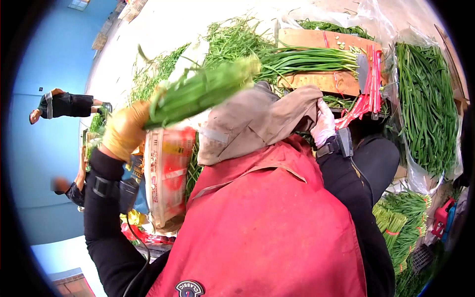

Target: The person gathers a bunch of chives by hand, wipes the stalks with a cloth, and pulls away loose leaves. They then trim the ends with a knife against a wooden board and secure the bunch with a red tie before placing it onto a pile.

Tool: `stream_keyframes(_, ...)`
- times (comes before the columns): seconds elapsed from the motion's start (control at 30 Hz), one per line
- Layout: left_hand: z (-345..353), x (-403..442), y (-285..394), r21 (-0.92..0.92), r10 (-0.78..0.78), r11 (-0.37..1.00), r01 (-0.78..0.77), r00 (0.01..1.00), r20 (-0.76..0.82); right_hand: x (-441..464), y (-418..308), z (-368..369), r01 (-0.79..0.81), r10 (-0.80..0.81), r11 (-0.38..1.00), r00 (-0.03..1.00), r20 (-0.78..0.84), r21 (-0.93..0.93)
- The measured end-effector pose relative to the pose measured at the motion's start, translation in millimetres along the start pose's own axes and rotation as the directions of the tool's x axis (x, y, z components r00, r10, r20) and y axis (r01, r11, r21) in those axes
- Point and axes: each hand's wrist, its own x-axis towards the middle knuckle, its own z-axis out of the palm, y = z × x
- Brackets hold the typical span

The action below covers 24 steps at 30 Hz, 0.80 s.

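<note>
Floor — greens in plastic — bunch in hand

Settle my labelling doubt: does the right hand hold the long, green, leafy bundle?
No, the left hand grips the long green leafy bundle, while the right hand touches brown cloth.

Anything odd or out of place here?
Mildly: the left hand is gloved in yellow while the right hand looks pale, so mismatched. Short cut bits lie scattered on the wooden board, which looks untidy.
</note>
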Motion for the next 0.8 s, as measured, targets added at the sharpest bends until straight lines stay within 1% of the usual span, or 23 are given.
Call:
stream_keyframes(0.03, 29, -17, -14, -0.022, 0.033, 0.999, -0.032, 0.998, 0.045, -3, -2, 2, 0.008, -0.008, 1.0, 1.0, -0.028, 0.002)
stream_keyframes(0.07, 42, -27, 2, 0.148, -0.036, 0.989, 0.017, 0.991, 0.128, -10, -8, 11, 0.004, -0.004, 1.0, 0.999, -0.035, 0.002)
stream_keyframes(0.13, 72, -50, 6, 0.15, -0.104, 0.987, 0.052, 0.924, 0.367, -6, -8, 7, 0.019, -0.019, 1.0, 1.0, -0.006, 0.011)
stream_keyframes(0.17, 87, -60, 4, 0.026, -0.039, 0.999, 0.032, 0.942, 0.335, -5, -10, 6, -0.013, 0.013, 0.999, 1.0, 0.005, 0.052)
stream_keyframes(0.2, 103, -70, 1, -0.099, 0.023, 0.995, 0.006, 0.956, 0.291, -9, -15, 12, 0.0, 0.0, 1.0, 1.0, 0.02, 0.01)
stream_keyframes(0.23, 105, -73, 11, -0.068, -0.086, 0.991, 0.114, 0.94, 0.329, -13, -19, 22, 0.016, -0.015, 0.999, 0.999, 0.038, -0.031)
stream_keyframes(0.27, 109, -76, 9, -0.016, -0.095, 0.994, 0.106, 0.936, 0.34, -17, -22, 32, 0.031, -0.027, 0.997, 0.998, 0.058, -0.072)
stream_keyframes(0.3, 113, -81, 7, 0.036, -0.107, 0.994, 0.101, 0.93, 0.351, -19, -22, 42, 0.124, -0.095, 0.984, 0.973, 0.21, -0.128)
stream_keyframes(0.33, 116, -84, 5, 0.088, -0.119, 0.992, 0.093, 0.925, 0.362, -21, -19, 55, 0.211, -0.127, 0.934, 0.95, 0.285, -0.287)
stream_keyframes(0.37, 116, -82, 7, 0.088, -0.096, 0.994, 0.072, 0.943, 0.318, -23, -14, 69, 0.304, -0.146, 0.852, 0.92, 0.364, -0.427)
stream_keyframes(0.4, 116, -82, 8, 0.07, -0.081, 0.995, 0.064, 0.954, 0.288, -27, -9, 86, 0.398, -0.152, 0.74, 0.884, 0.442, -0.542)
stream_keyframes(0.47, 115, -80, 9, 0.034, -0.047, 0.999, 0.041, 0.972, 0.231, -55, 6, 141, 0.464, 0.042, 0.489, 0.833, 0.551, -0.739)
stream_keyframes(0.5, 114, -79, 11, 0.043, -0.081, 0.996, 0.072, 0.963, 0.258, -53, 24, 154, 0.674, 0.122, 0.282, 0.681, 0.722, -0.683)
stream_keyframes(0.53, 111, -79, 13, 0.054, -0.117, 0.993, 0.106, 0.951, 0.285, -47, 39, 161, 0.841, 0.251, 0.086, 0.501, 0.829, -0.534)
stream_keyframes(0.57, 110, -80, 13, 0.068, -0.154, 0.988, 0.139, 0.938, 0.312, -38, 57, 158, 0.792, 0.33, 0.004, 0.576, 0.748, -0.611)
stream_keyframes(0.6, 114, -85, 8, 0.042, -0.123, 0.992, 0.116, 0.941, 0.317, -28, 73, 151, 0.734, 0.398, -0.086, 0.645, 0.653, -0.673)
stream_keyframes(0.63, 121, -91, -1, 0.016, -0.093, 0.996, 0.093, 0.944, 0.318, -20, 75, 145, 0.739, 0.302, -0.067, 0.655, 0.692, -0.67)
stream_keyframes(0.67, 127, -94, -5, -0.012, -0.07, 0.997, 0.077, 0.948, 0.311, 4, 80, 133, 0.666, 0.388, -0.06, 0.702, 0.598, -0.743)
stream_keyframes(0.7, 120, -94, 1, -0.045, -0.109, 0.991, 0.129, 0.943, 0.315, 17, 86, 113, 0.609, 0.345, -0.071, 0.758, 0.554, -0.79)
stream_keyframes(0.73, 117, -98, 3, -0.043, -0.106, 0.991, 0.125, 0.944, 0.312, 26, 89, 88, 0.545, 0.294, -0.081, 0.813, 0.502, -0.835)
stream_keyframes(0.8, 116, -95, 0, -0.03, -0.104, 0.993, 0.116, 0.958, 0.268, 29, 92, 27, 0.513, 0.301, -0.314, 0.852, 0.429, -0.799)
